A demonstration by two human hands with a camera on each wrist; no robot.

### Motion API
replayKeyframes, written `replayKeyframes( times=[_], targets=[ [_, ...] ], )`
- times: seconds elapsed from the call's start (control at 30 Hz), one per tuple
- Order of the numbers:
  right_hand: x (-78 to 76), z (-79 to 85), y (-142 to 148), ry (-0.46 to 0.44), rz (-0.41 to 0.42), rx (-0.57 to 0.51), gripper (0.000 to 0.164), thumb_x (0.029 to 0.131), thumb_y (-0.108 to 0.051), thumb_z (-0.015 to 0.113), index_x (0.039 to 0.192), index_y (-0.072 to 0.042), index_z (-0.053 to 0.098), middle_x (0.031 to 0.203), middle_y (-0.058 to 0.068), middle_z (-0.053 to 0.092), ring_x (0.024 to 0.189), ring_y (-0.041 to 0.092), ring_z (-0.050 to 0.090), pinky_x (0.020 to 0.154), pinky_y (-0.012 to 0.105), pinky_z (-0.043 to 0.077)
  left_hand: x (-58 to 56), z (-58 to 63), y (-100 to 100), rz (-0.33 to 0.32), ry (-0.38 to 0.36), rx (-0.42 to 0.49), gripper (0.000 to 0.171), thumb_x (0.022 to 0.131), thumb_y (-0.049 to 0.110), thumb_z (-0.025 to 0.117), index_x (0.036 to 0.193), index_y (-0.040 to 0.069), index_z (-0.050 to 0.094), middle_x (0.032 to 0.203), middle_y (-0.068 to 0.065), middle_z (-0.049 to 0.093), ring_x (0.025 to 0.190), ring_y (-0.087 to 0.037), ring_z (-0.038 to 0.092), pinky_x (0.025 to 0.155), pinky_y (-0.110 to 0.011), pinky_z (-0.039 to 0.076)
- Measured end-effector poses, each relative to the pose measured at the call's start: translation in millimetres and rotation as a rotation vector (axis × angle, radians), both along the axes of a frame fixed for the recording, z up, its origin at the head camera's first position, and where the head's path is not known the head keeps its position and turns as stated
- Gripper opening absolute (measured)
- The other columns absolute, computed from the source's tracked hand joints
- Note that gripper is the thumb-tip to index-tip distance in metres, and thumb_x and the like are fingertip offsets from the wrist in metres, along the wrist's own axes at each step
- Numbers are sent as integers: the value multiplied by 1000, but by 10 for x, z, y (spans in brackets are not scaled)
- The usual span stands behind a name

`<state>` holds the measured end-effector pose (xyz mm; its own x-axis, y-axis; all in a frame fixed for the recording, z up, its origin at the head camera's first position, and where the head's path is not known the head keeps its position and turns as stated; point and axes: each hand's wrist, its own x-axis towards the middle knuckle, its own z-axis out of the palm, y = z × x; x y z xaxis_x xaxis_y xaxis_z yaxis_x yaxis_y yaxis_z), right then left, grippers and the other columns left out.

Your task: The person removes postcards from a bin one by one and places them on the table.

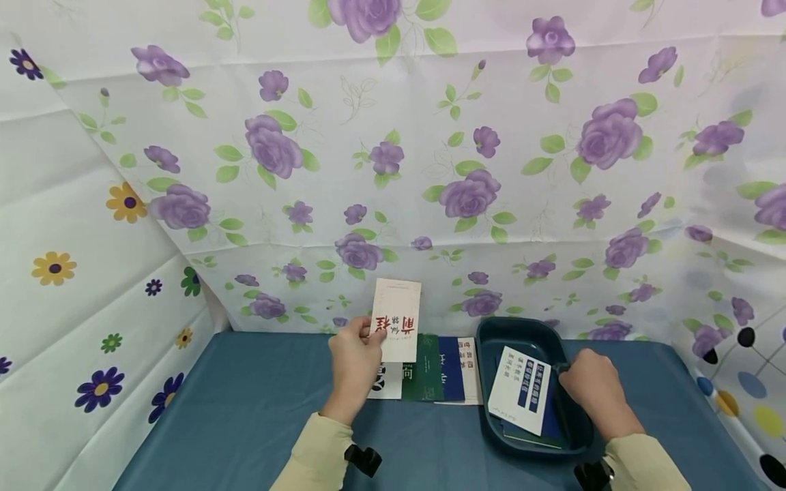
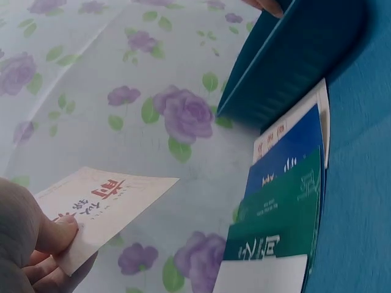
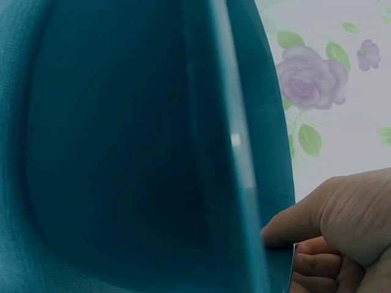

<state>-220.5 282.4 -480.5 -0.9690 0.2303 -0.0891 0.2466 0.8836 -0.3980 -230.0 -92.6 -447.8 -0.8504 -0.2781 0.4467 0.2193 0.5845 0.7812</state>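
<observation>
My left hand (image 1: 356,365) pinches a cream card (image 1: 396,307) with red and black characters between thumb and fingers, raised above a row of overlapping cards. In that row lie a white card (image 1: 387,382) with black print, a green card (image 1: 424,372), a dark blue card (image 1: 451,368) and a cream card (image 1: 471,382) with red print. My right hand (image 1: 595,389) grips the right rim of a dark teal basin (image 1: 522,327). Inside the basin, a white card (image 1: 522,389) with blue blocks rests tilted over blue and green cards (image 1: 534,436).
The blue cloth-covered table (image 1: 245,409) extends to the left and in front. Behind it hangs a white sheet (image 1: 417,170) with purple flowers. Another flowered sheet (image 1: 74,307) closes off the left side, and a dotted one (image 1: 749,382) the right.
</observation>
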Motion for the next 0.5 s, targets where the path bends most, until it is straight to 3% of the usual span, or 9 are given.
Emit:
replayKeyframes(
  times=[0.5],
  targets=[
    [0,30,-9,-9,-3,-1,32,82,-14,57,55,-12,40,52,0,34,48,18,40,45,30,33,-12,-181,-359,121,-104,-39,22,79,10,73,99,7,66,75,2,61,63,-7,58,49,-24,45]
  ],
)
